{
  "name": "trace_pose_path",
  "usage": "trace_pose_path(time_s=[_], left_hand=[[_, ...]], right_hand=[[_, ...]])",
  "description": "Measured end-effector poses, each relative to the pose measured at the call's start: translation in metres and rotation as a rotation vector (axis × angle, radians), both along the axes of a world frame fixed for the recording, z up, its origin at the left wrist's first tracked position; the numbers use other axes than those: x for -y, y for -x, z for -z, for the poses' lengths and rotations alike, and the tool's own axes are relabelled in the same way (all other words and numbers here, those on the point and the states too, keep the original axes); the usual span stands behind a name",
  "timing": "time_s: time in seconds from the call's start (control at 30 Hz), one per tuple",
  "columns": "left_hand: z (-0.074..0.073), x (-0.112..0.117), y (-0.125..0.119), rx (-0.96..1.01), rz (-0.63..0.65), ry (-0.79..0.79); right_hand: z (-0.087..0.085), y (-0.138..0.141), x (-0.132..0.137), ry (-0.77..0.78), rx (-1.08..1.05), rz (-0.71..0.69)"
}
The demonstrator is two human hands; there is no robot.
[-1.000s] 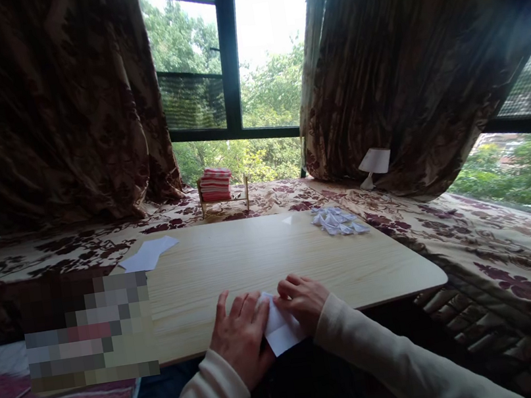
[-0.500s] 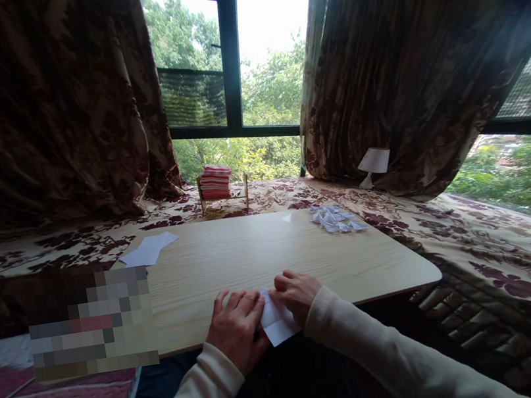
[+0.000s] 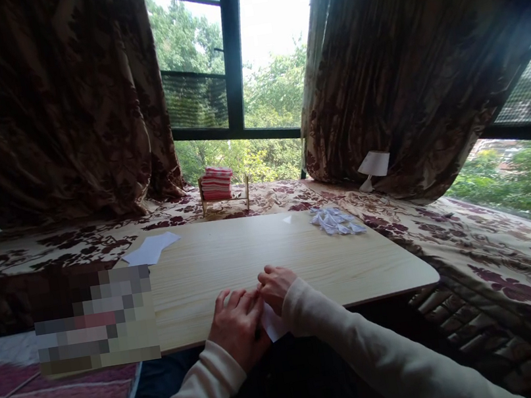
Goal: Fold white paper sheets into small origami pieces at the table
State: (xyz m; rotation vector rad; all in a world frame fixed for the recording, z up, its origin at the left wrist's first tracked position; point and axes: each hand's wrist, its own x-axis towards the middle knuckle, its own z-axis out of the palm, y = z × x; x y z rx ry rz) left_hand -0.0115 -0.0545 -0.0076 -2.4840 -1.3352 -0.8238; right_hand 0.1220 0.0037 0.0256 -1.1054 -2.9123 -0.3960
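Observation:
A small sheet of white paper [image 3: 274, 325] lies at the near edge of the wooden table [image 3: 196, 269], mostly covered by my hands. My left hand [image 3: 237, 323] presses on its left side, fingers bent and close together. Over the paper's upper part, my right hand [image 3: 278, 290] has its fingers curled and pinched on it, touching the left fingertips. The paper's lower corner shows between the two hands and hangs past the table edge. At the far right of the table sits a cluster of folded white paper pieces [image 3: 336, 220].
Loose white sheets [image 3: 153, 248] lie at the table's far left. A lone small folded paper piece [image 3: 287, 219] rests near the back edge. Behind the table stand a small rack with striped cloths [image 3: 217, 183] and a little lamp [image 3: 374, 164]. A blurred patch [image 3: 99, 323] hides the left side.
My right hand has moved left and slightly up across the paper to meet my left fingers. Less of the paper shows now. My left hand has stayed nearly still.

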Motion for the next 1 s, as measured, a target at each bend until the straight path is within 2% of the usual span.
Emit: trace_pose_path(time_s=[0.27, 0.57, 0.73, 0.8, 0.87, 1.0], left_hand=[[0.001, 0.0, -0.001, 0.023, -0.008, -0.025], [0.003, 0.0, 0.0, 0.011, -0.003, -0.007], [0.001, 0.0, 0.001, -0.004, 0.0, -0.003], [0.002, 0.0, 0.001, 0.001, 0.001, -0.014], [0.003, -0.001, 0.002, 0.0, 0.011, -0.028], [0.004, -0.003, 0.003, 0.007, 0.027, -0.06]], right_hand=[[0.008, -0.009, 0.009, -0.097, -0.046, 0.024], [0.009, -0.015, 0.011, -0.081, -0.031, 0.04], [0.008, -0.036, 0.016, -0.111, -0.041, 0.043], [0.007, -0.05, 0.015, -0.087, -0.067, 0.067], [0.005, -0.061, 0.01, 0.012, -0.14, 0.094], [0.007, -0.062, 0.0, 0.169, -0.428, 0.153]])
